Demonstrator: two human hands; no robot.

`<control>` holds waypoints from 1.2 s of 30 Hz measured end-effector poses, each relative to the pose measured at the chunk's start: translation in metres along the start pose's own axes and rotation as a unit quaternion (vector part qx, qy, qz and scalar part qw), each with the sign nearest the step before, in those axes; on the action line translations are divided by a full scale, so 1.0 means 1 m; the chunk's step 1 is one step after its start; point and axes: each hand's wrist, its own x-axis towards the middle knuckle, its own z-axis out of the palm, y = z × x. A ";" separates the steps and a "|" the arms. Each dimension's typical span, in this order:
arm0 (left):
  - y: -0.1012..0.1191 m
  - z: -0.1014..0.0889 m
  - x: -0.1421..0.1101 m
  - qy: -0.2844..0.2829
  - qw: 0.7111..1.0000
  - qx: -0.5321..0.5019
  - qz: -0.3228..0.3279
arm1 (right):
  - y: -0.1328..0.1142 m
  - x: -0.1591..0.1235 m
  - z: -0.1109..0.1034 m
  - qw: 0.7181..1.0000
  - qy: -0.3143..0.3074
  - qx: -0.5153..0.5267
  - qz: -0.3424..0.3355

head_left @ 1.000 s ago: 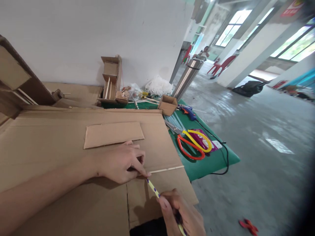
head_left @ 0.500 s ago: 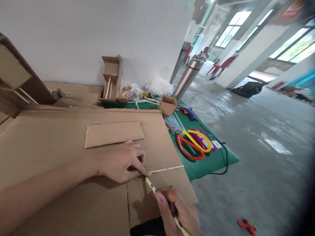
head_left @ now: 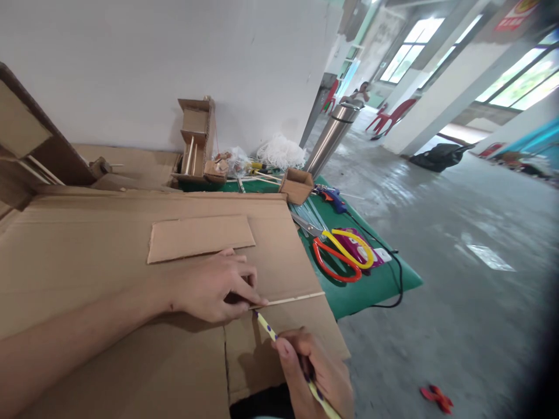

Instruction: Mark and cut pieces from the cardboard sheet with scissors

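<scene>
My left hand (head_left: 220, 286) lies on a large cardboard sheet (head_left: 87, 279), its fingers bent and pressing a thin wooden stick (head_left: 297, 299) down flat. The stick runs right to the sheet's edge; my fingers hide part of its left end. In my right hand (head_left: 312, 369) is a yellow pencil (head_left: 267, 327) with dark purple dots, gripped between thumb and fingers. Its tip meets the cardboard just below the stick, close to my left fingertips. Above my left hand lies a loose cardboard rectangle (head_left: 201, 238). A dark line crosses the sheet below that hand.
Scissors (head_left: 340, 250) with red and yellow handles rest on the green table surface (head_left: 358, 297) at right. Beyond them are a blue glue gun (head_left: 332, 199), a small cardboard box (head_left: 297, 185) and a cardboard structure (head_left: 194, 139). A wall (head_left: 152, 70) rises behind.
The view has shifted very slightly. Both hands keep nearly the same pose, with the pencil tip still close below the stick.
</scene>
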 end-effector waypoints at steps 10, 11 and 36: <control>0.000 0.002 0.000 0.016 1.000 0.005 0.012 | -0.001 0.004 -0.004 1.000 -0.007 -0.003 0.016; 0.000 0.002 -0.001 0.012 1.000 0.006 0.012 | -0.001 0.005 -0.006 1.000 -0.007 -0.005 0.021; 0.001 0.000 0.001 0.008 0.999 0.022 0.023 | -0.004 0.004 0.004 0.999 -0.022 0.035 -0.001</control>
